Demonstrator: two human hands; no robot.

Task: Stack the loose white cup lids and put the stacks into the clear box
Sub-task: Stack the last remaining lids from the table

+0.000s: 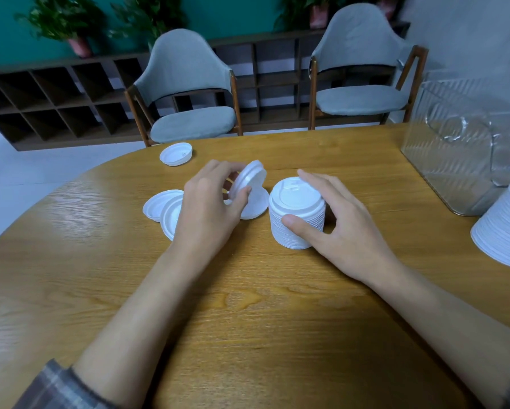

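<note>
From the head view, take the short stack (296, 214) of white lids in the middle of the wooden tabletop (247, 305) as your mark. Your right hand (345, 222) cups it, thumb pressed on the near side and fingers curled over the far rim. Just left of the stack, your left hand (209, 208) pinches a tilted lid (249, 178) by its edge between thumb and fingertips, above a flat lid (255, 206) lying beside the stack's base. Further left of the stack two loose lids (159, 203) overlap, partly hidden by your left wrist, and a far lid (175, 154) lies upturned beyond them. Well to the right of the stack stands the clear box (454, 154), ribbed and glassy, with a tall stack (504, 231) of lids in front of it at the frame's edge. The lids look like thin moulded plastic, round, matte, with a raised rim and a sip slot on top. Judge them very light, slightly springy and smooth enough to skate on the grain. Take each one by the rim, not the dome. A nested stack will likely shear sideways if squeezed high, so grip it low around the wall with a finger capping the top.
</note>
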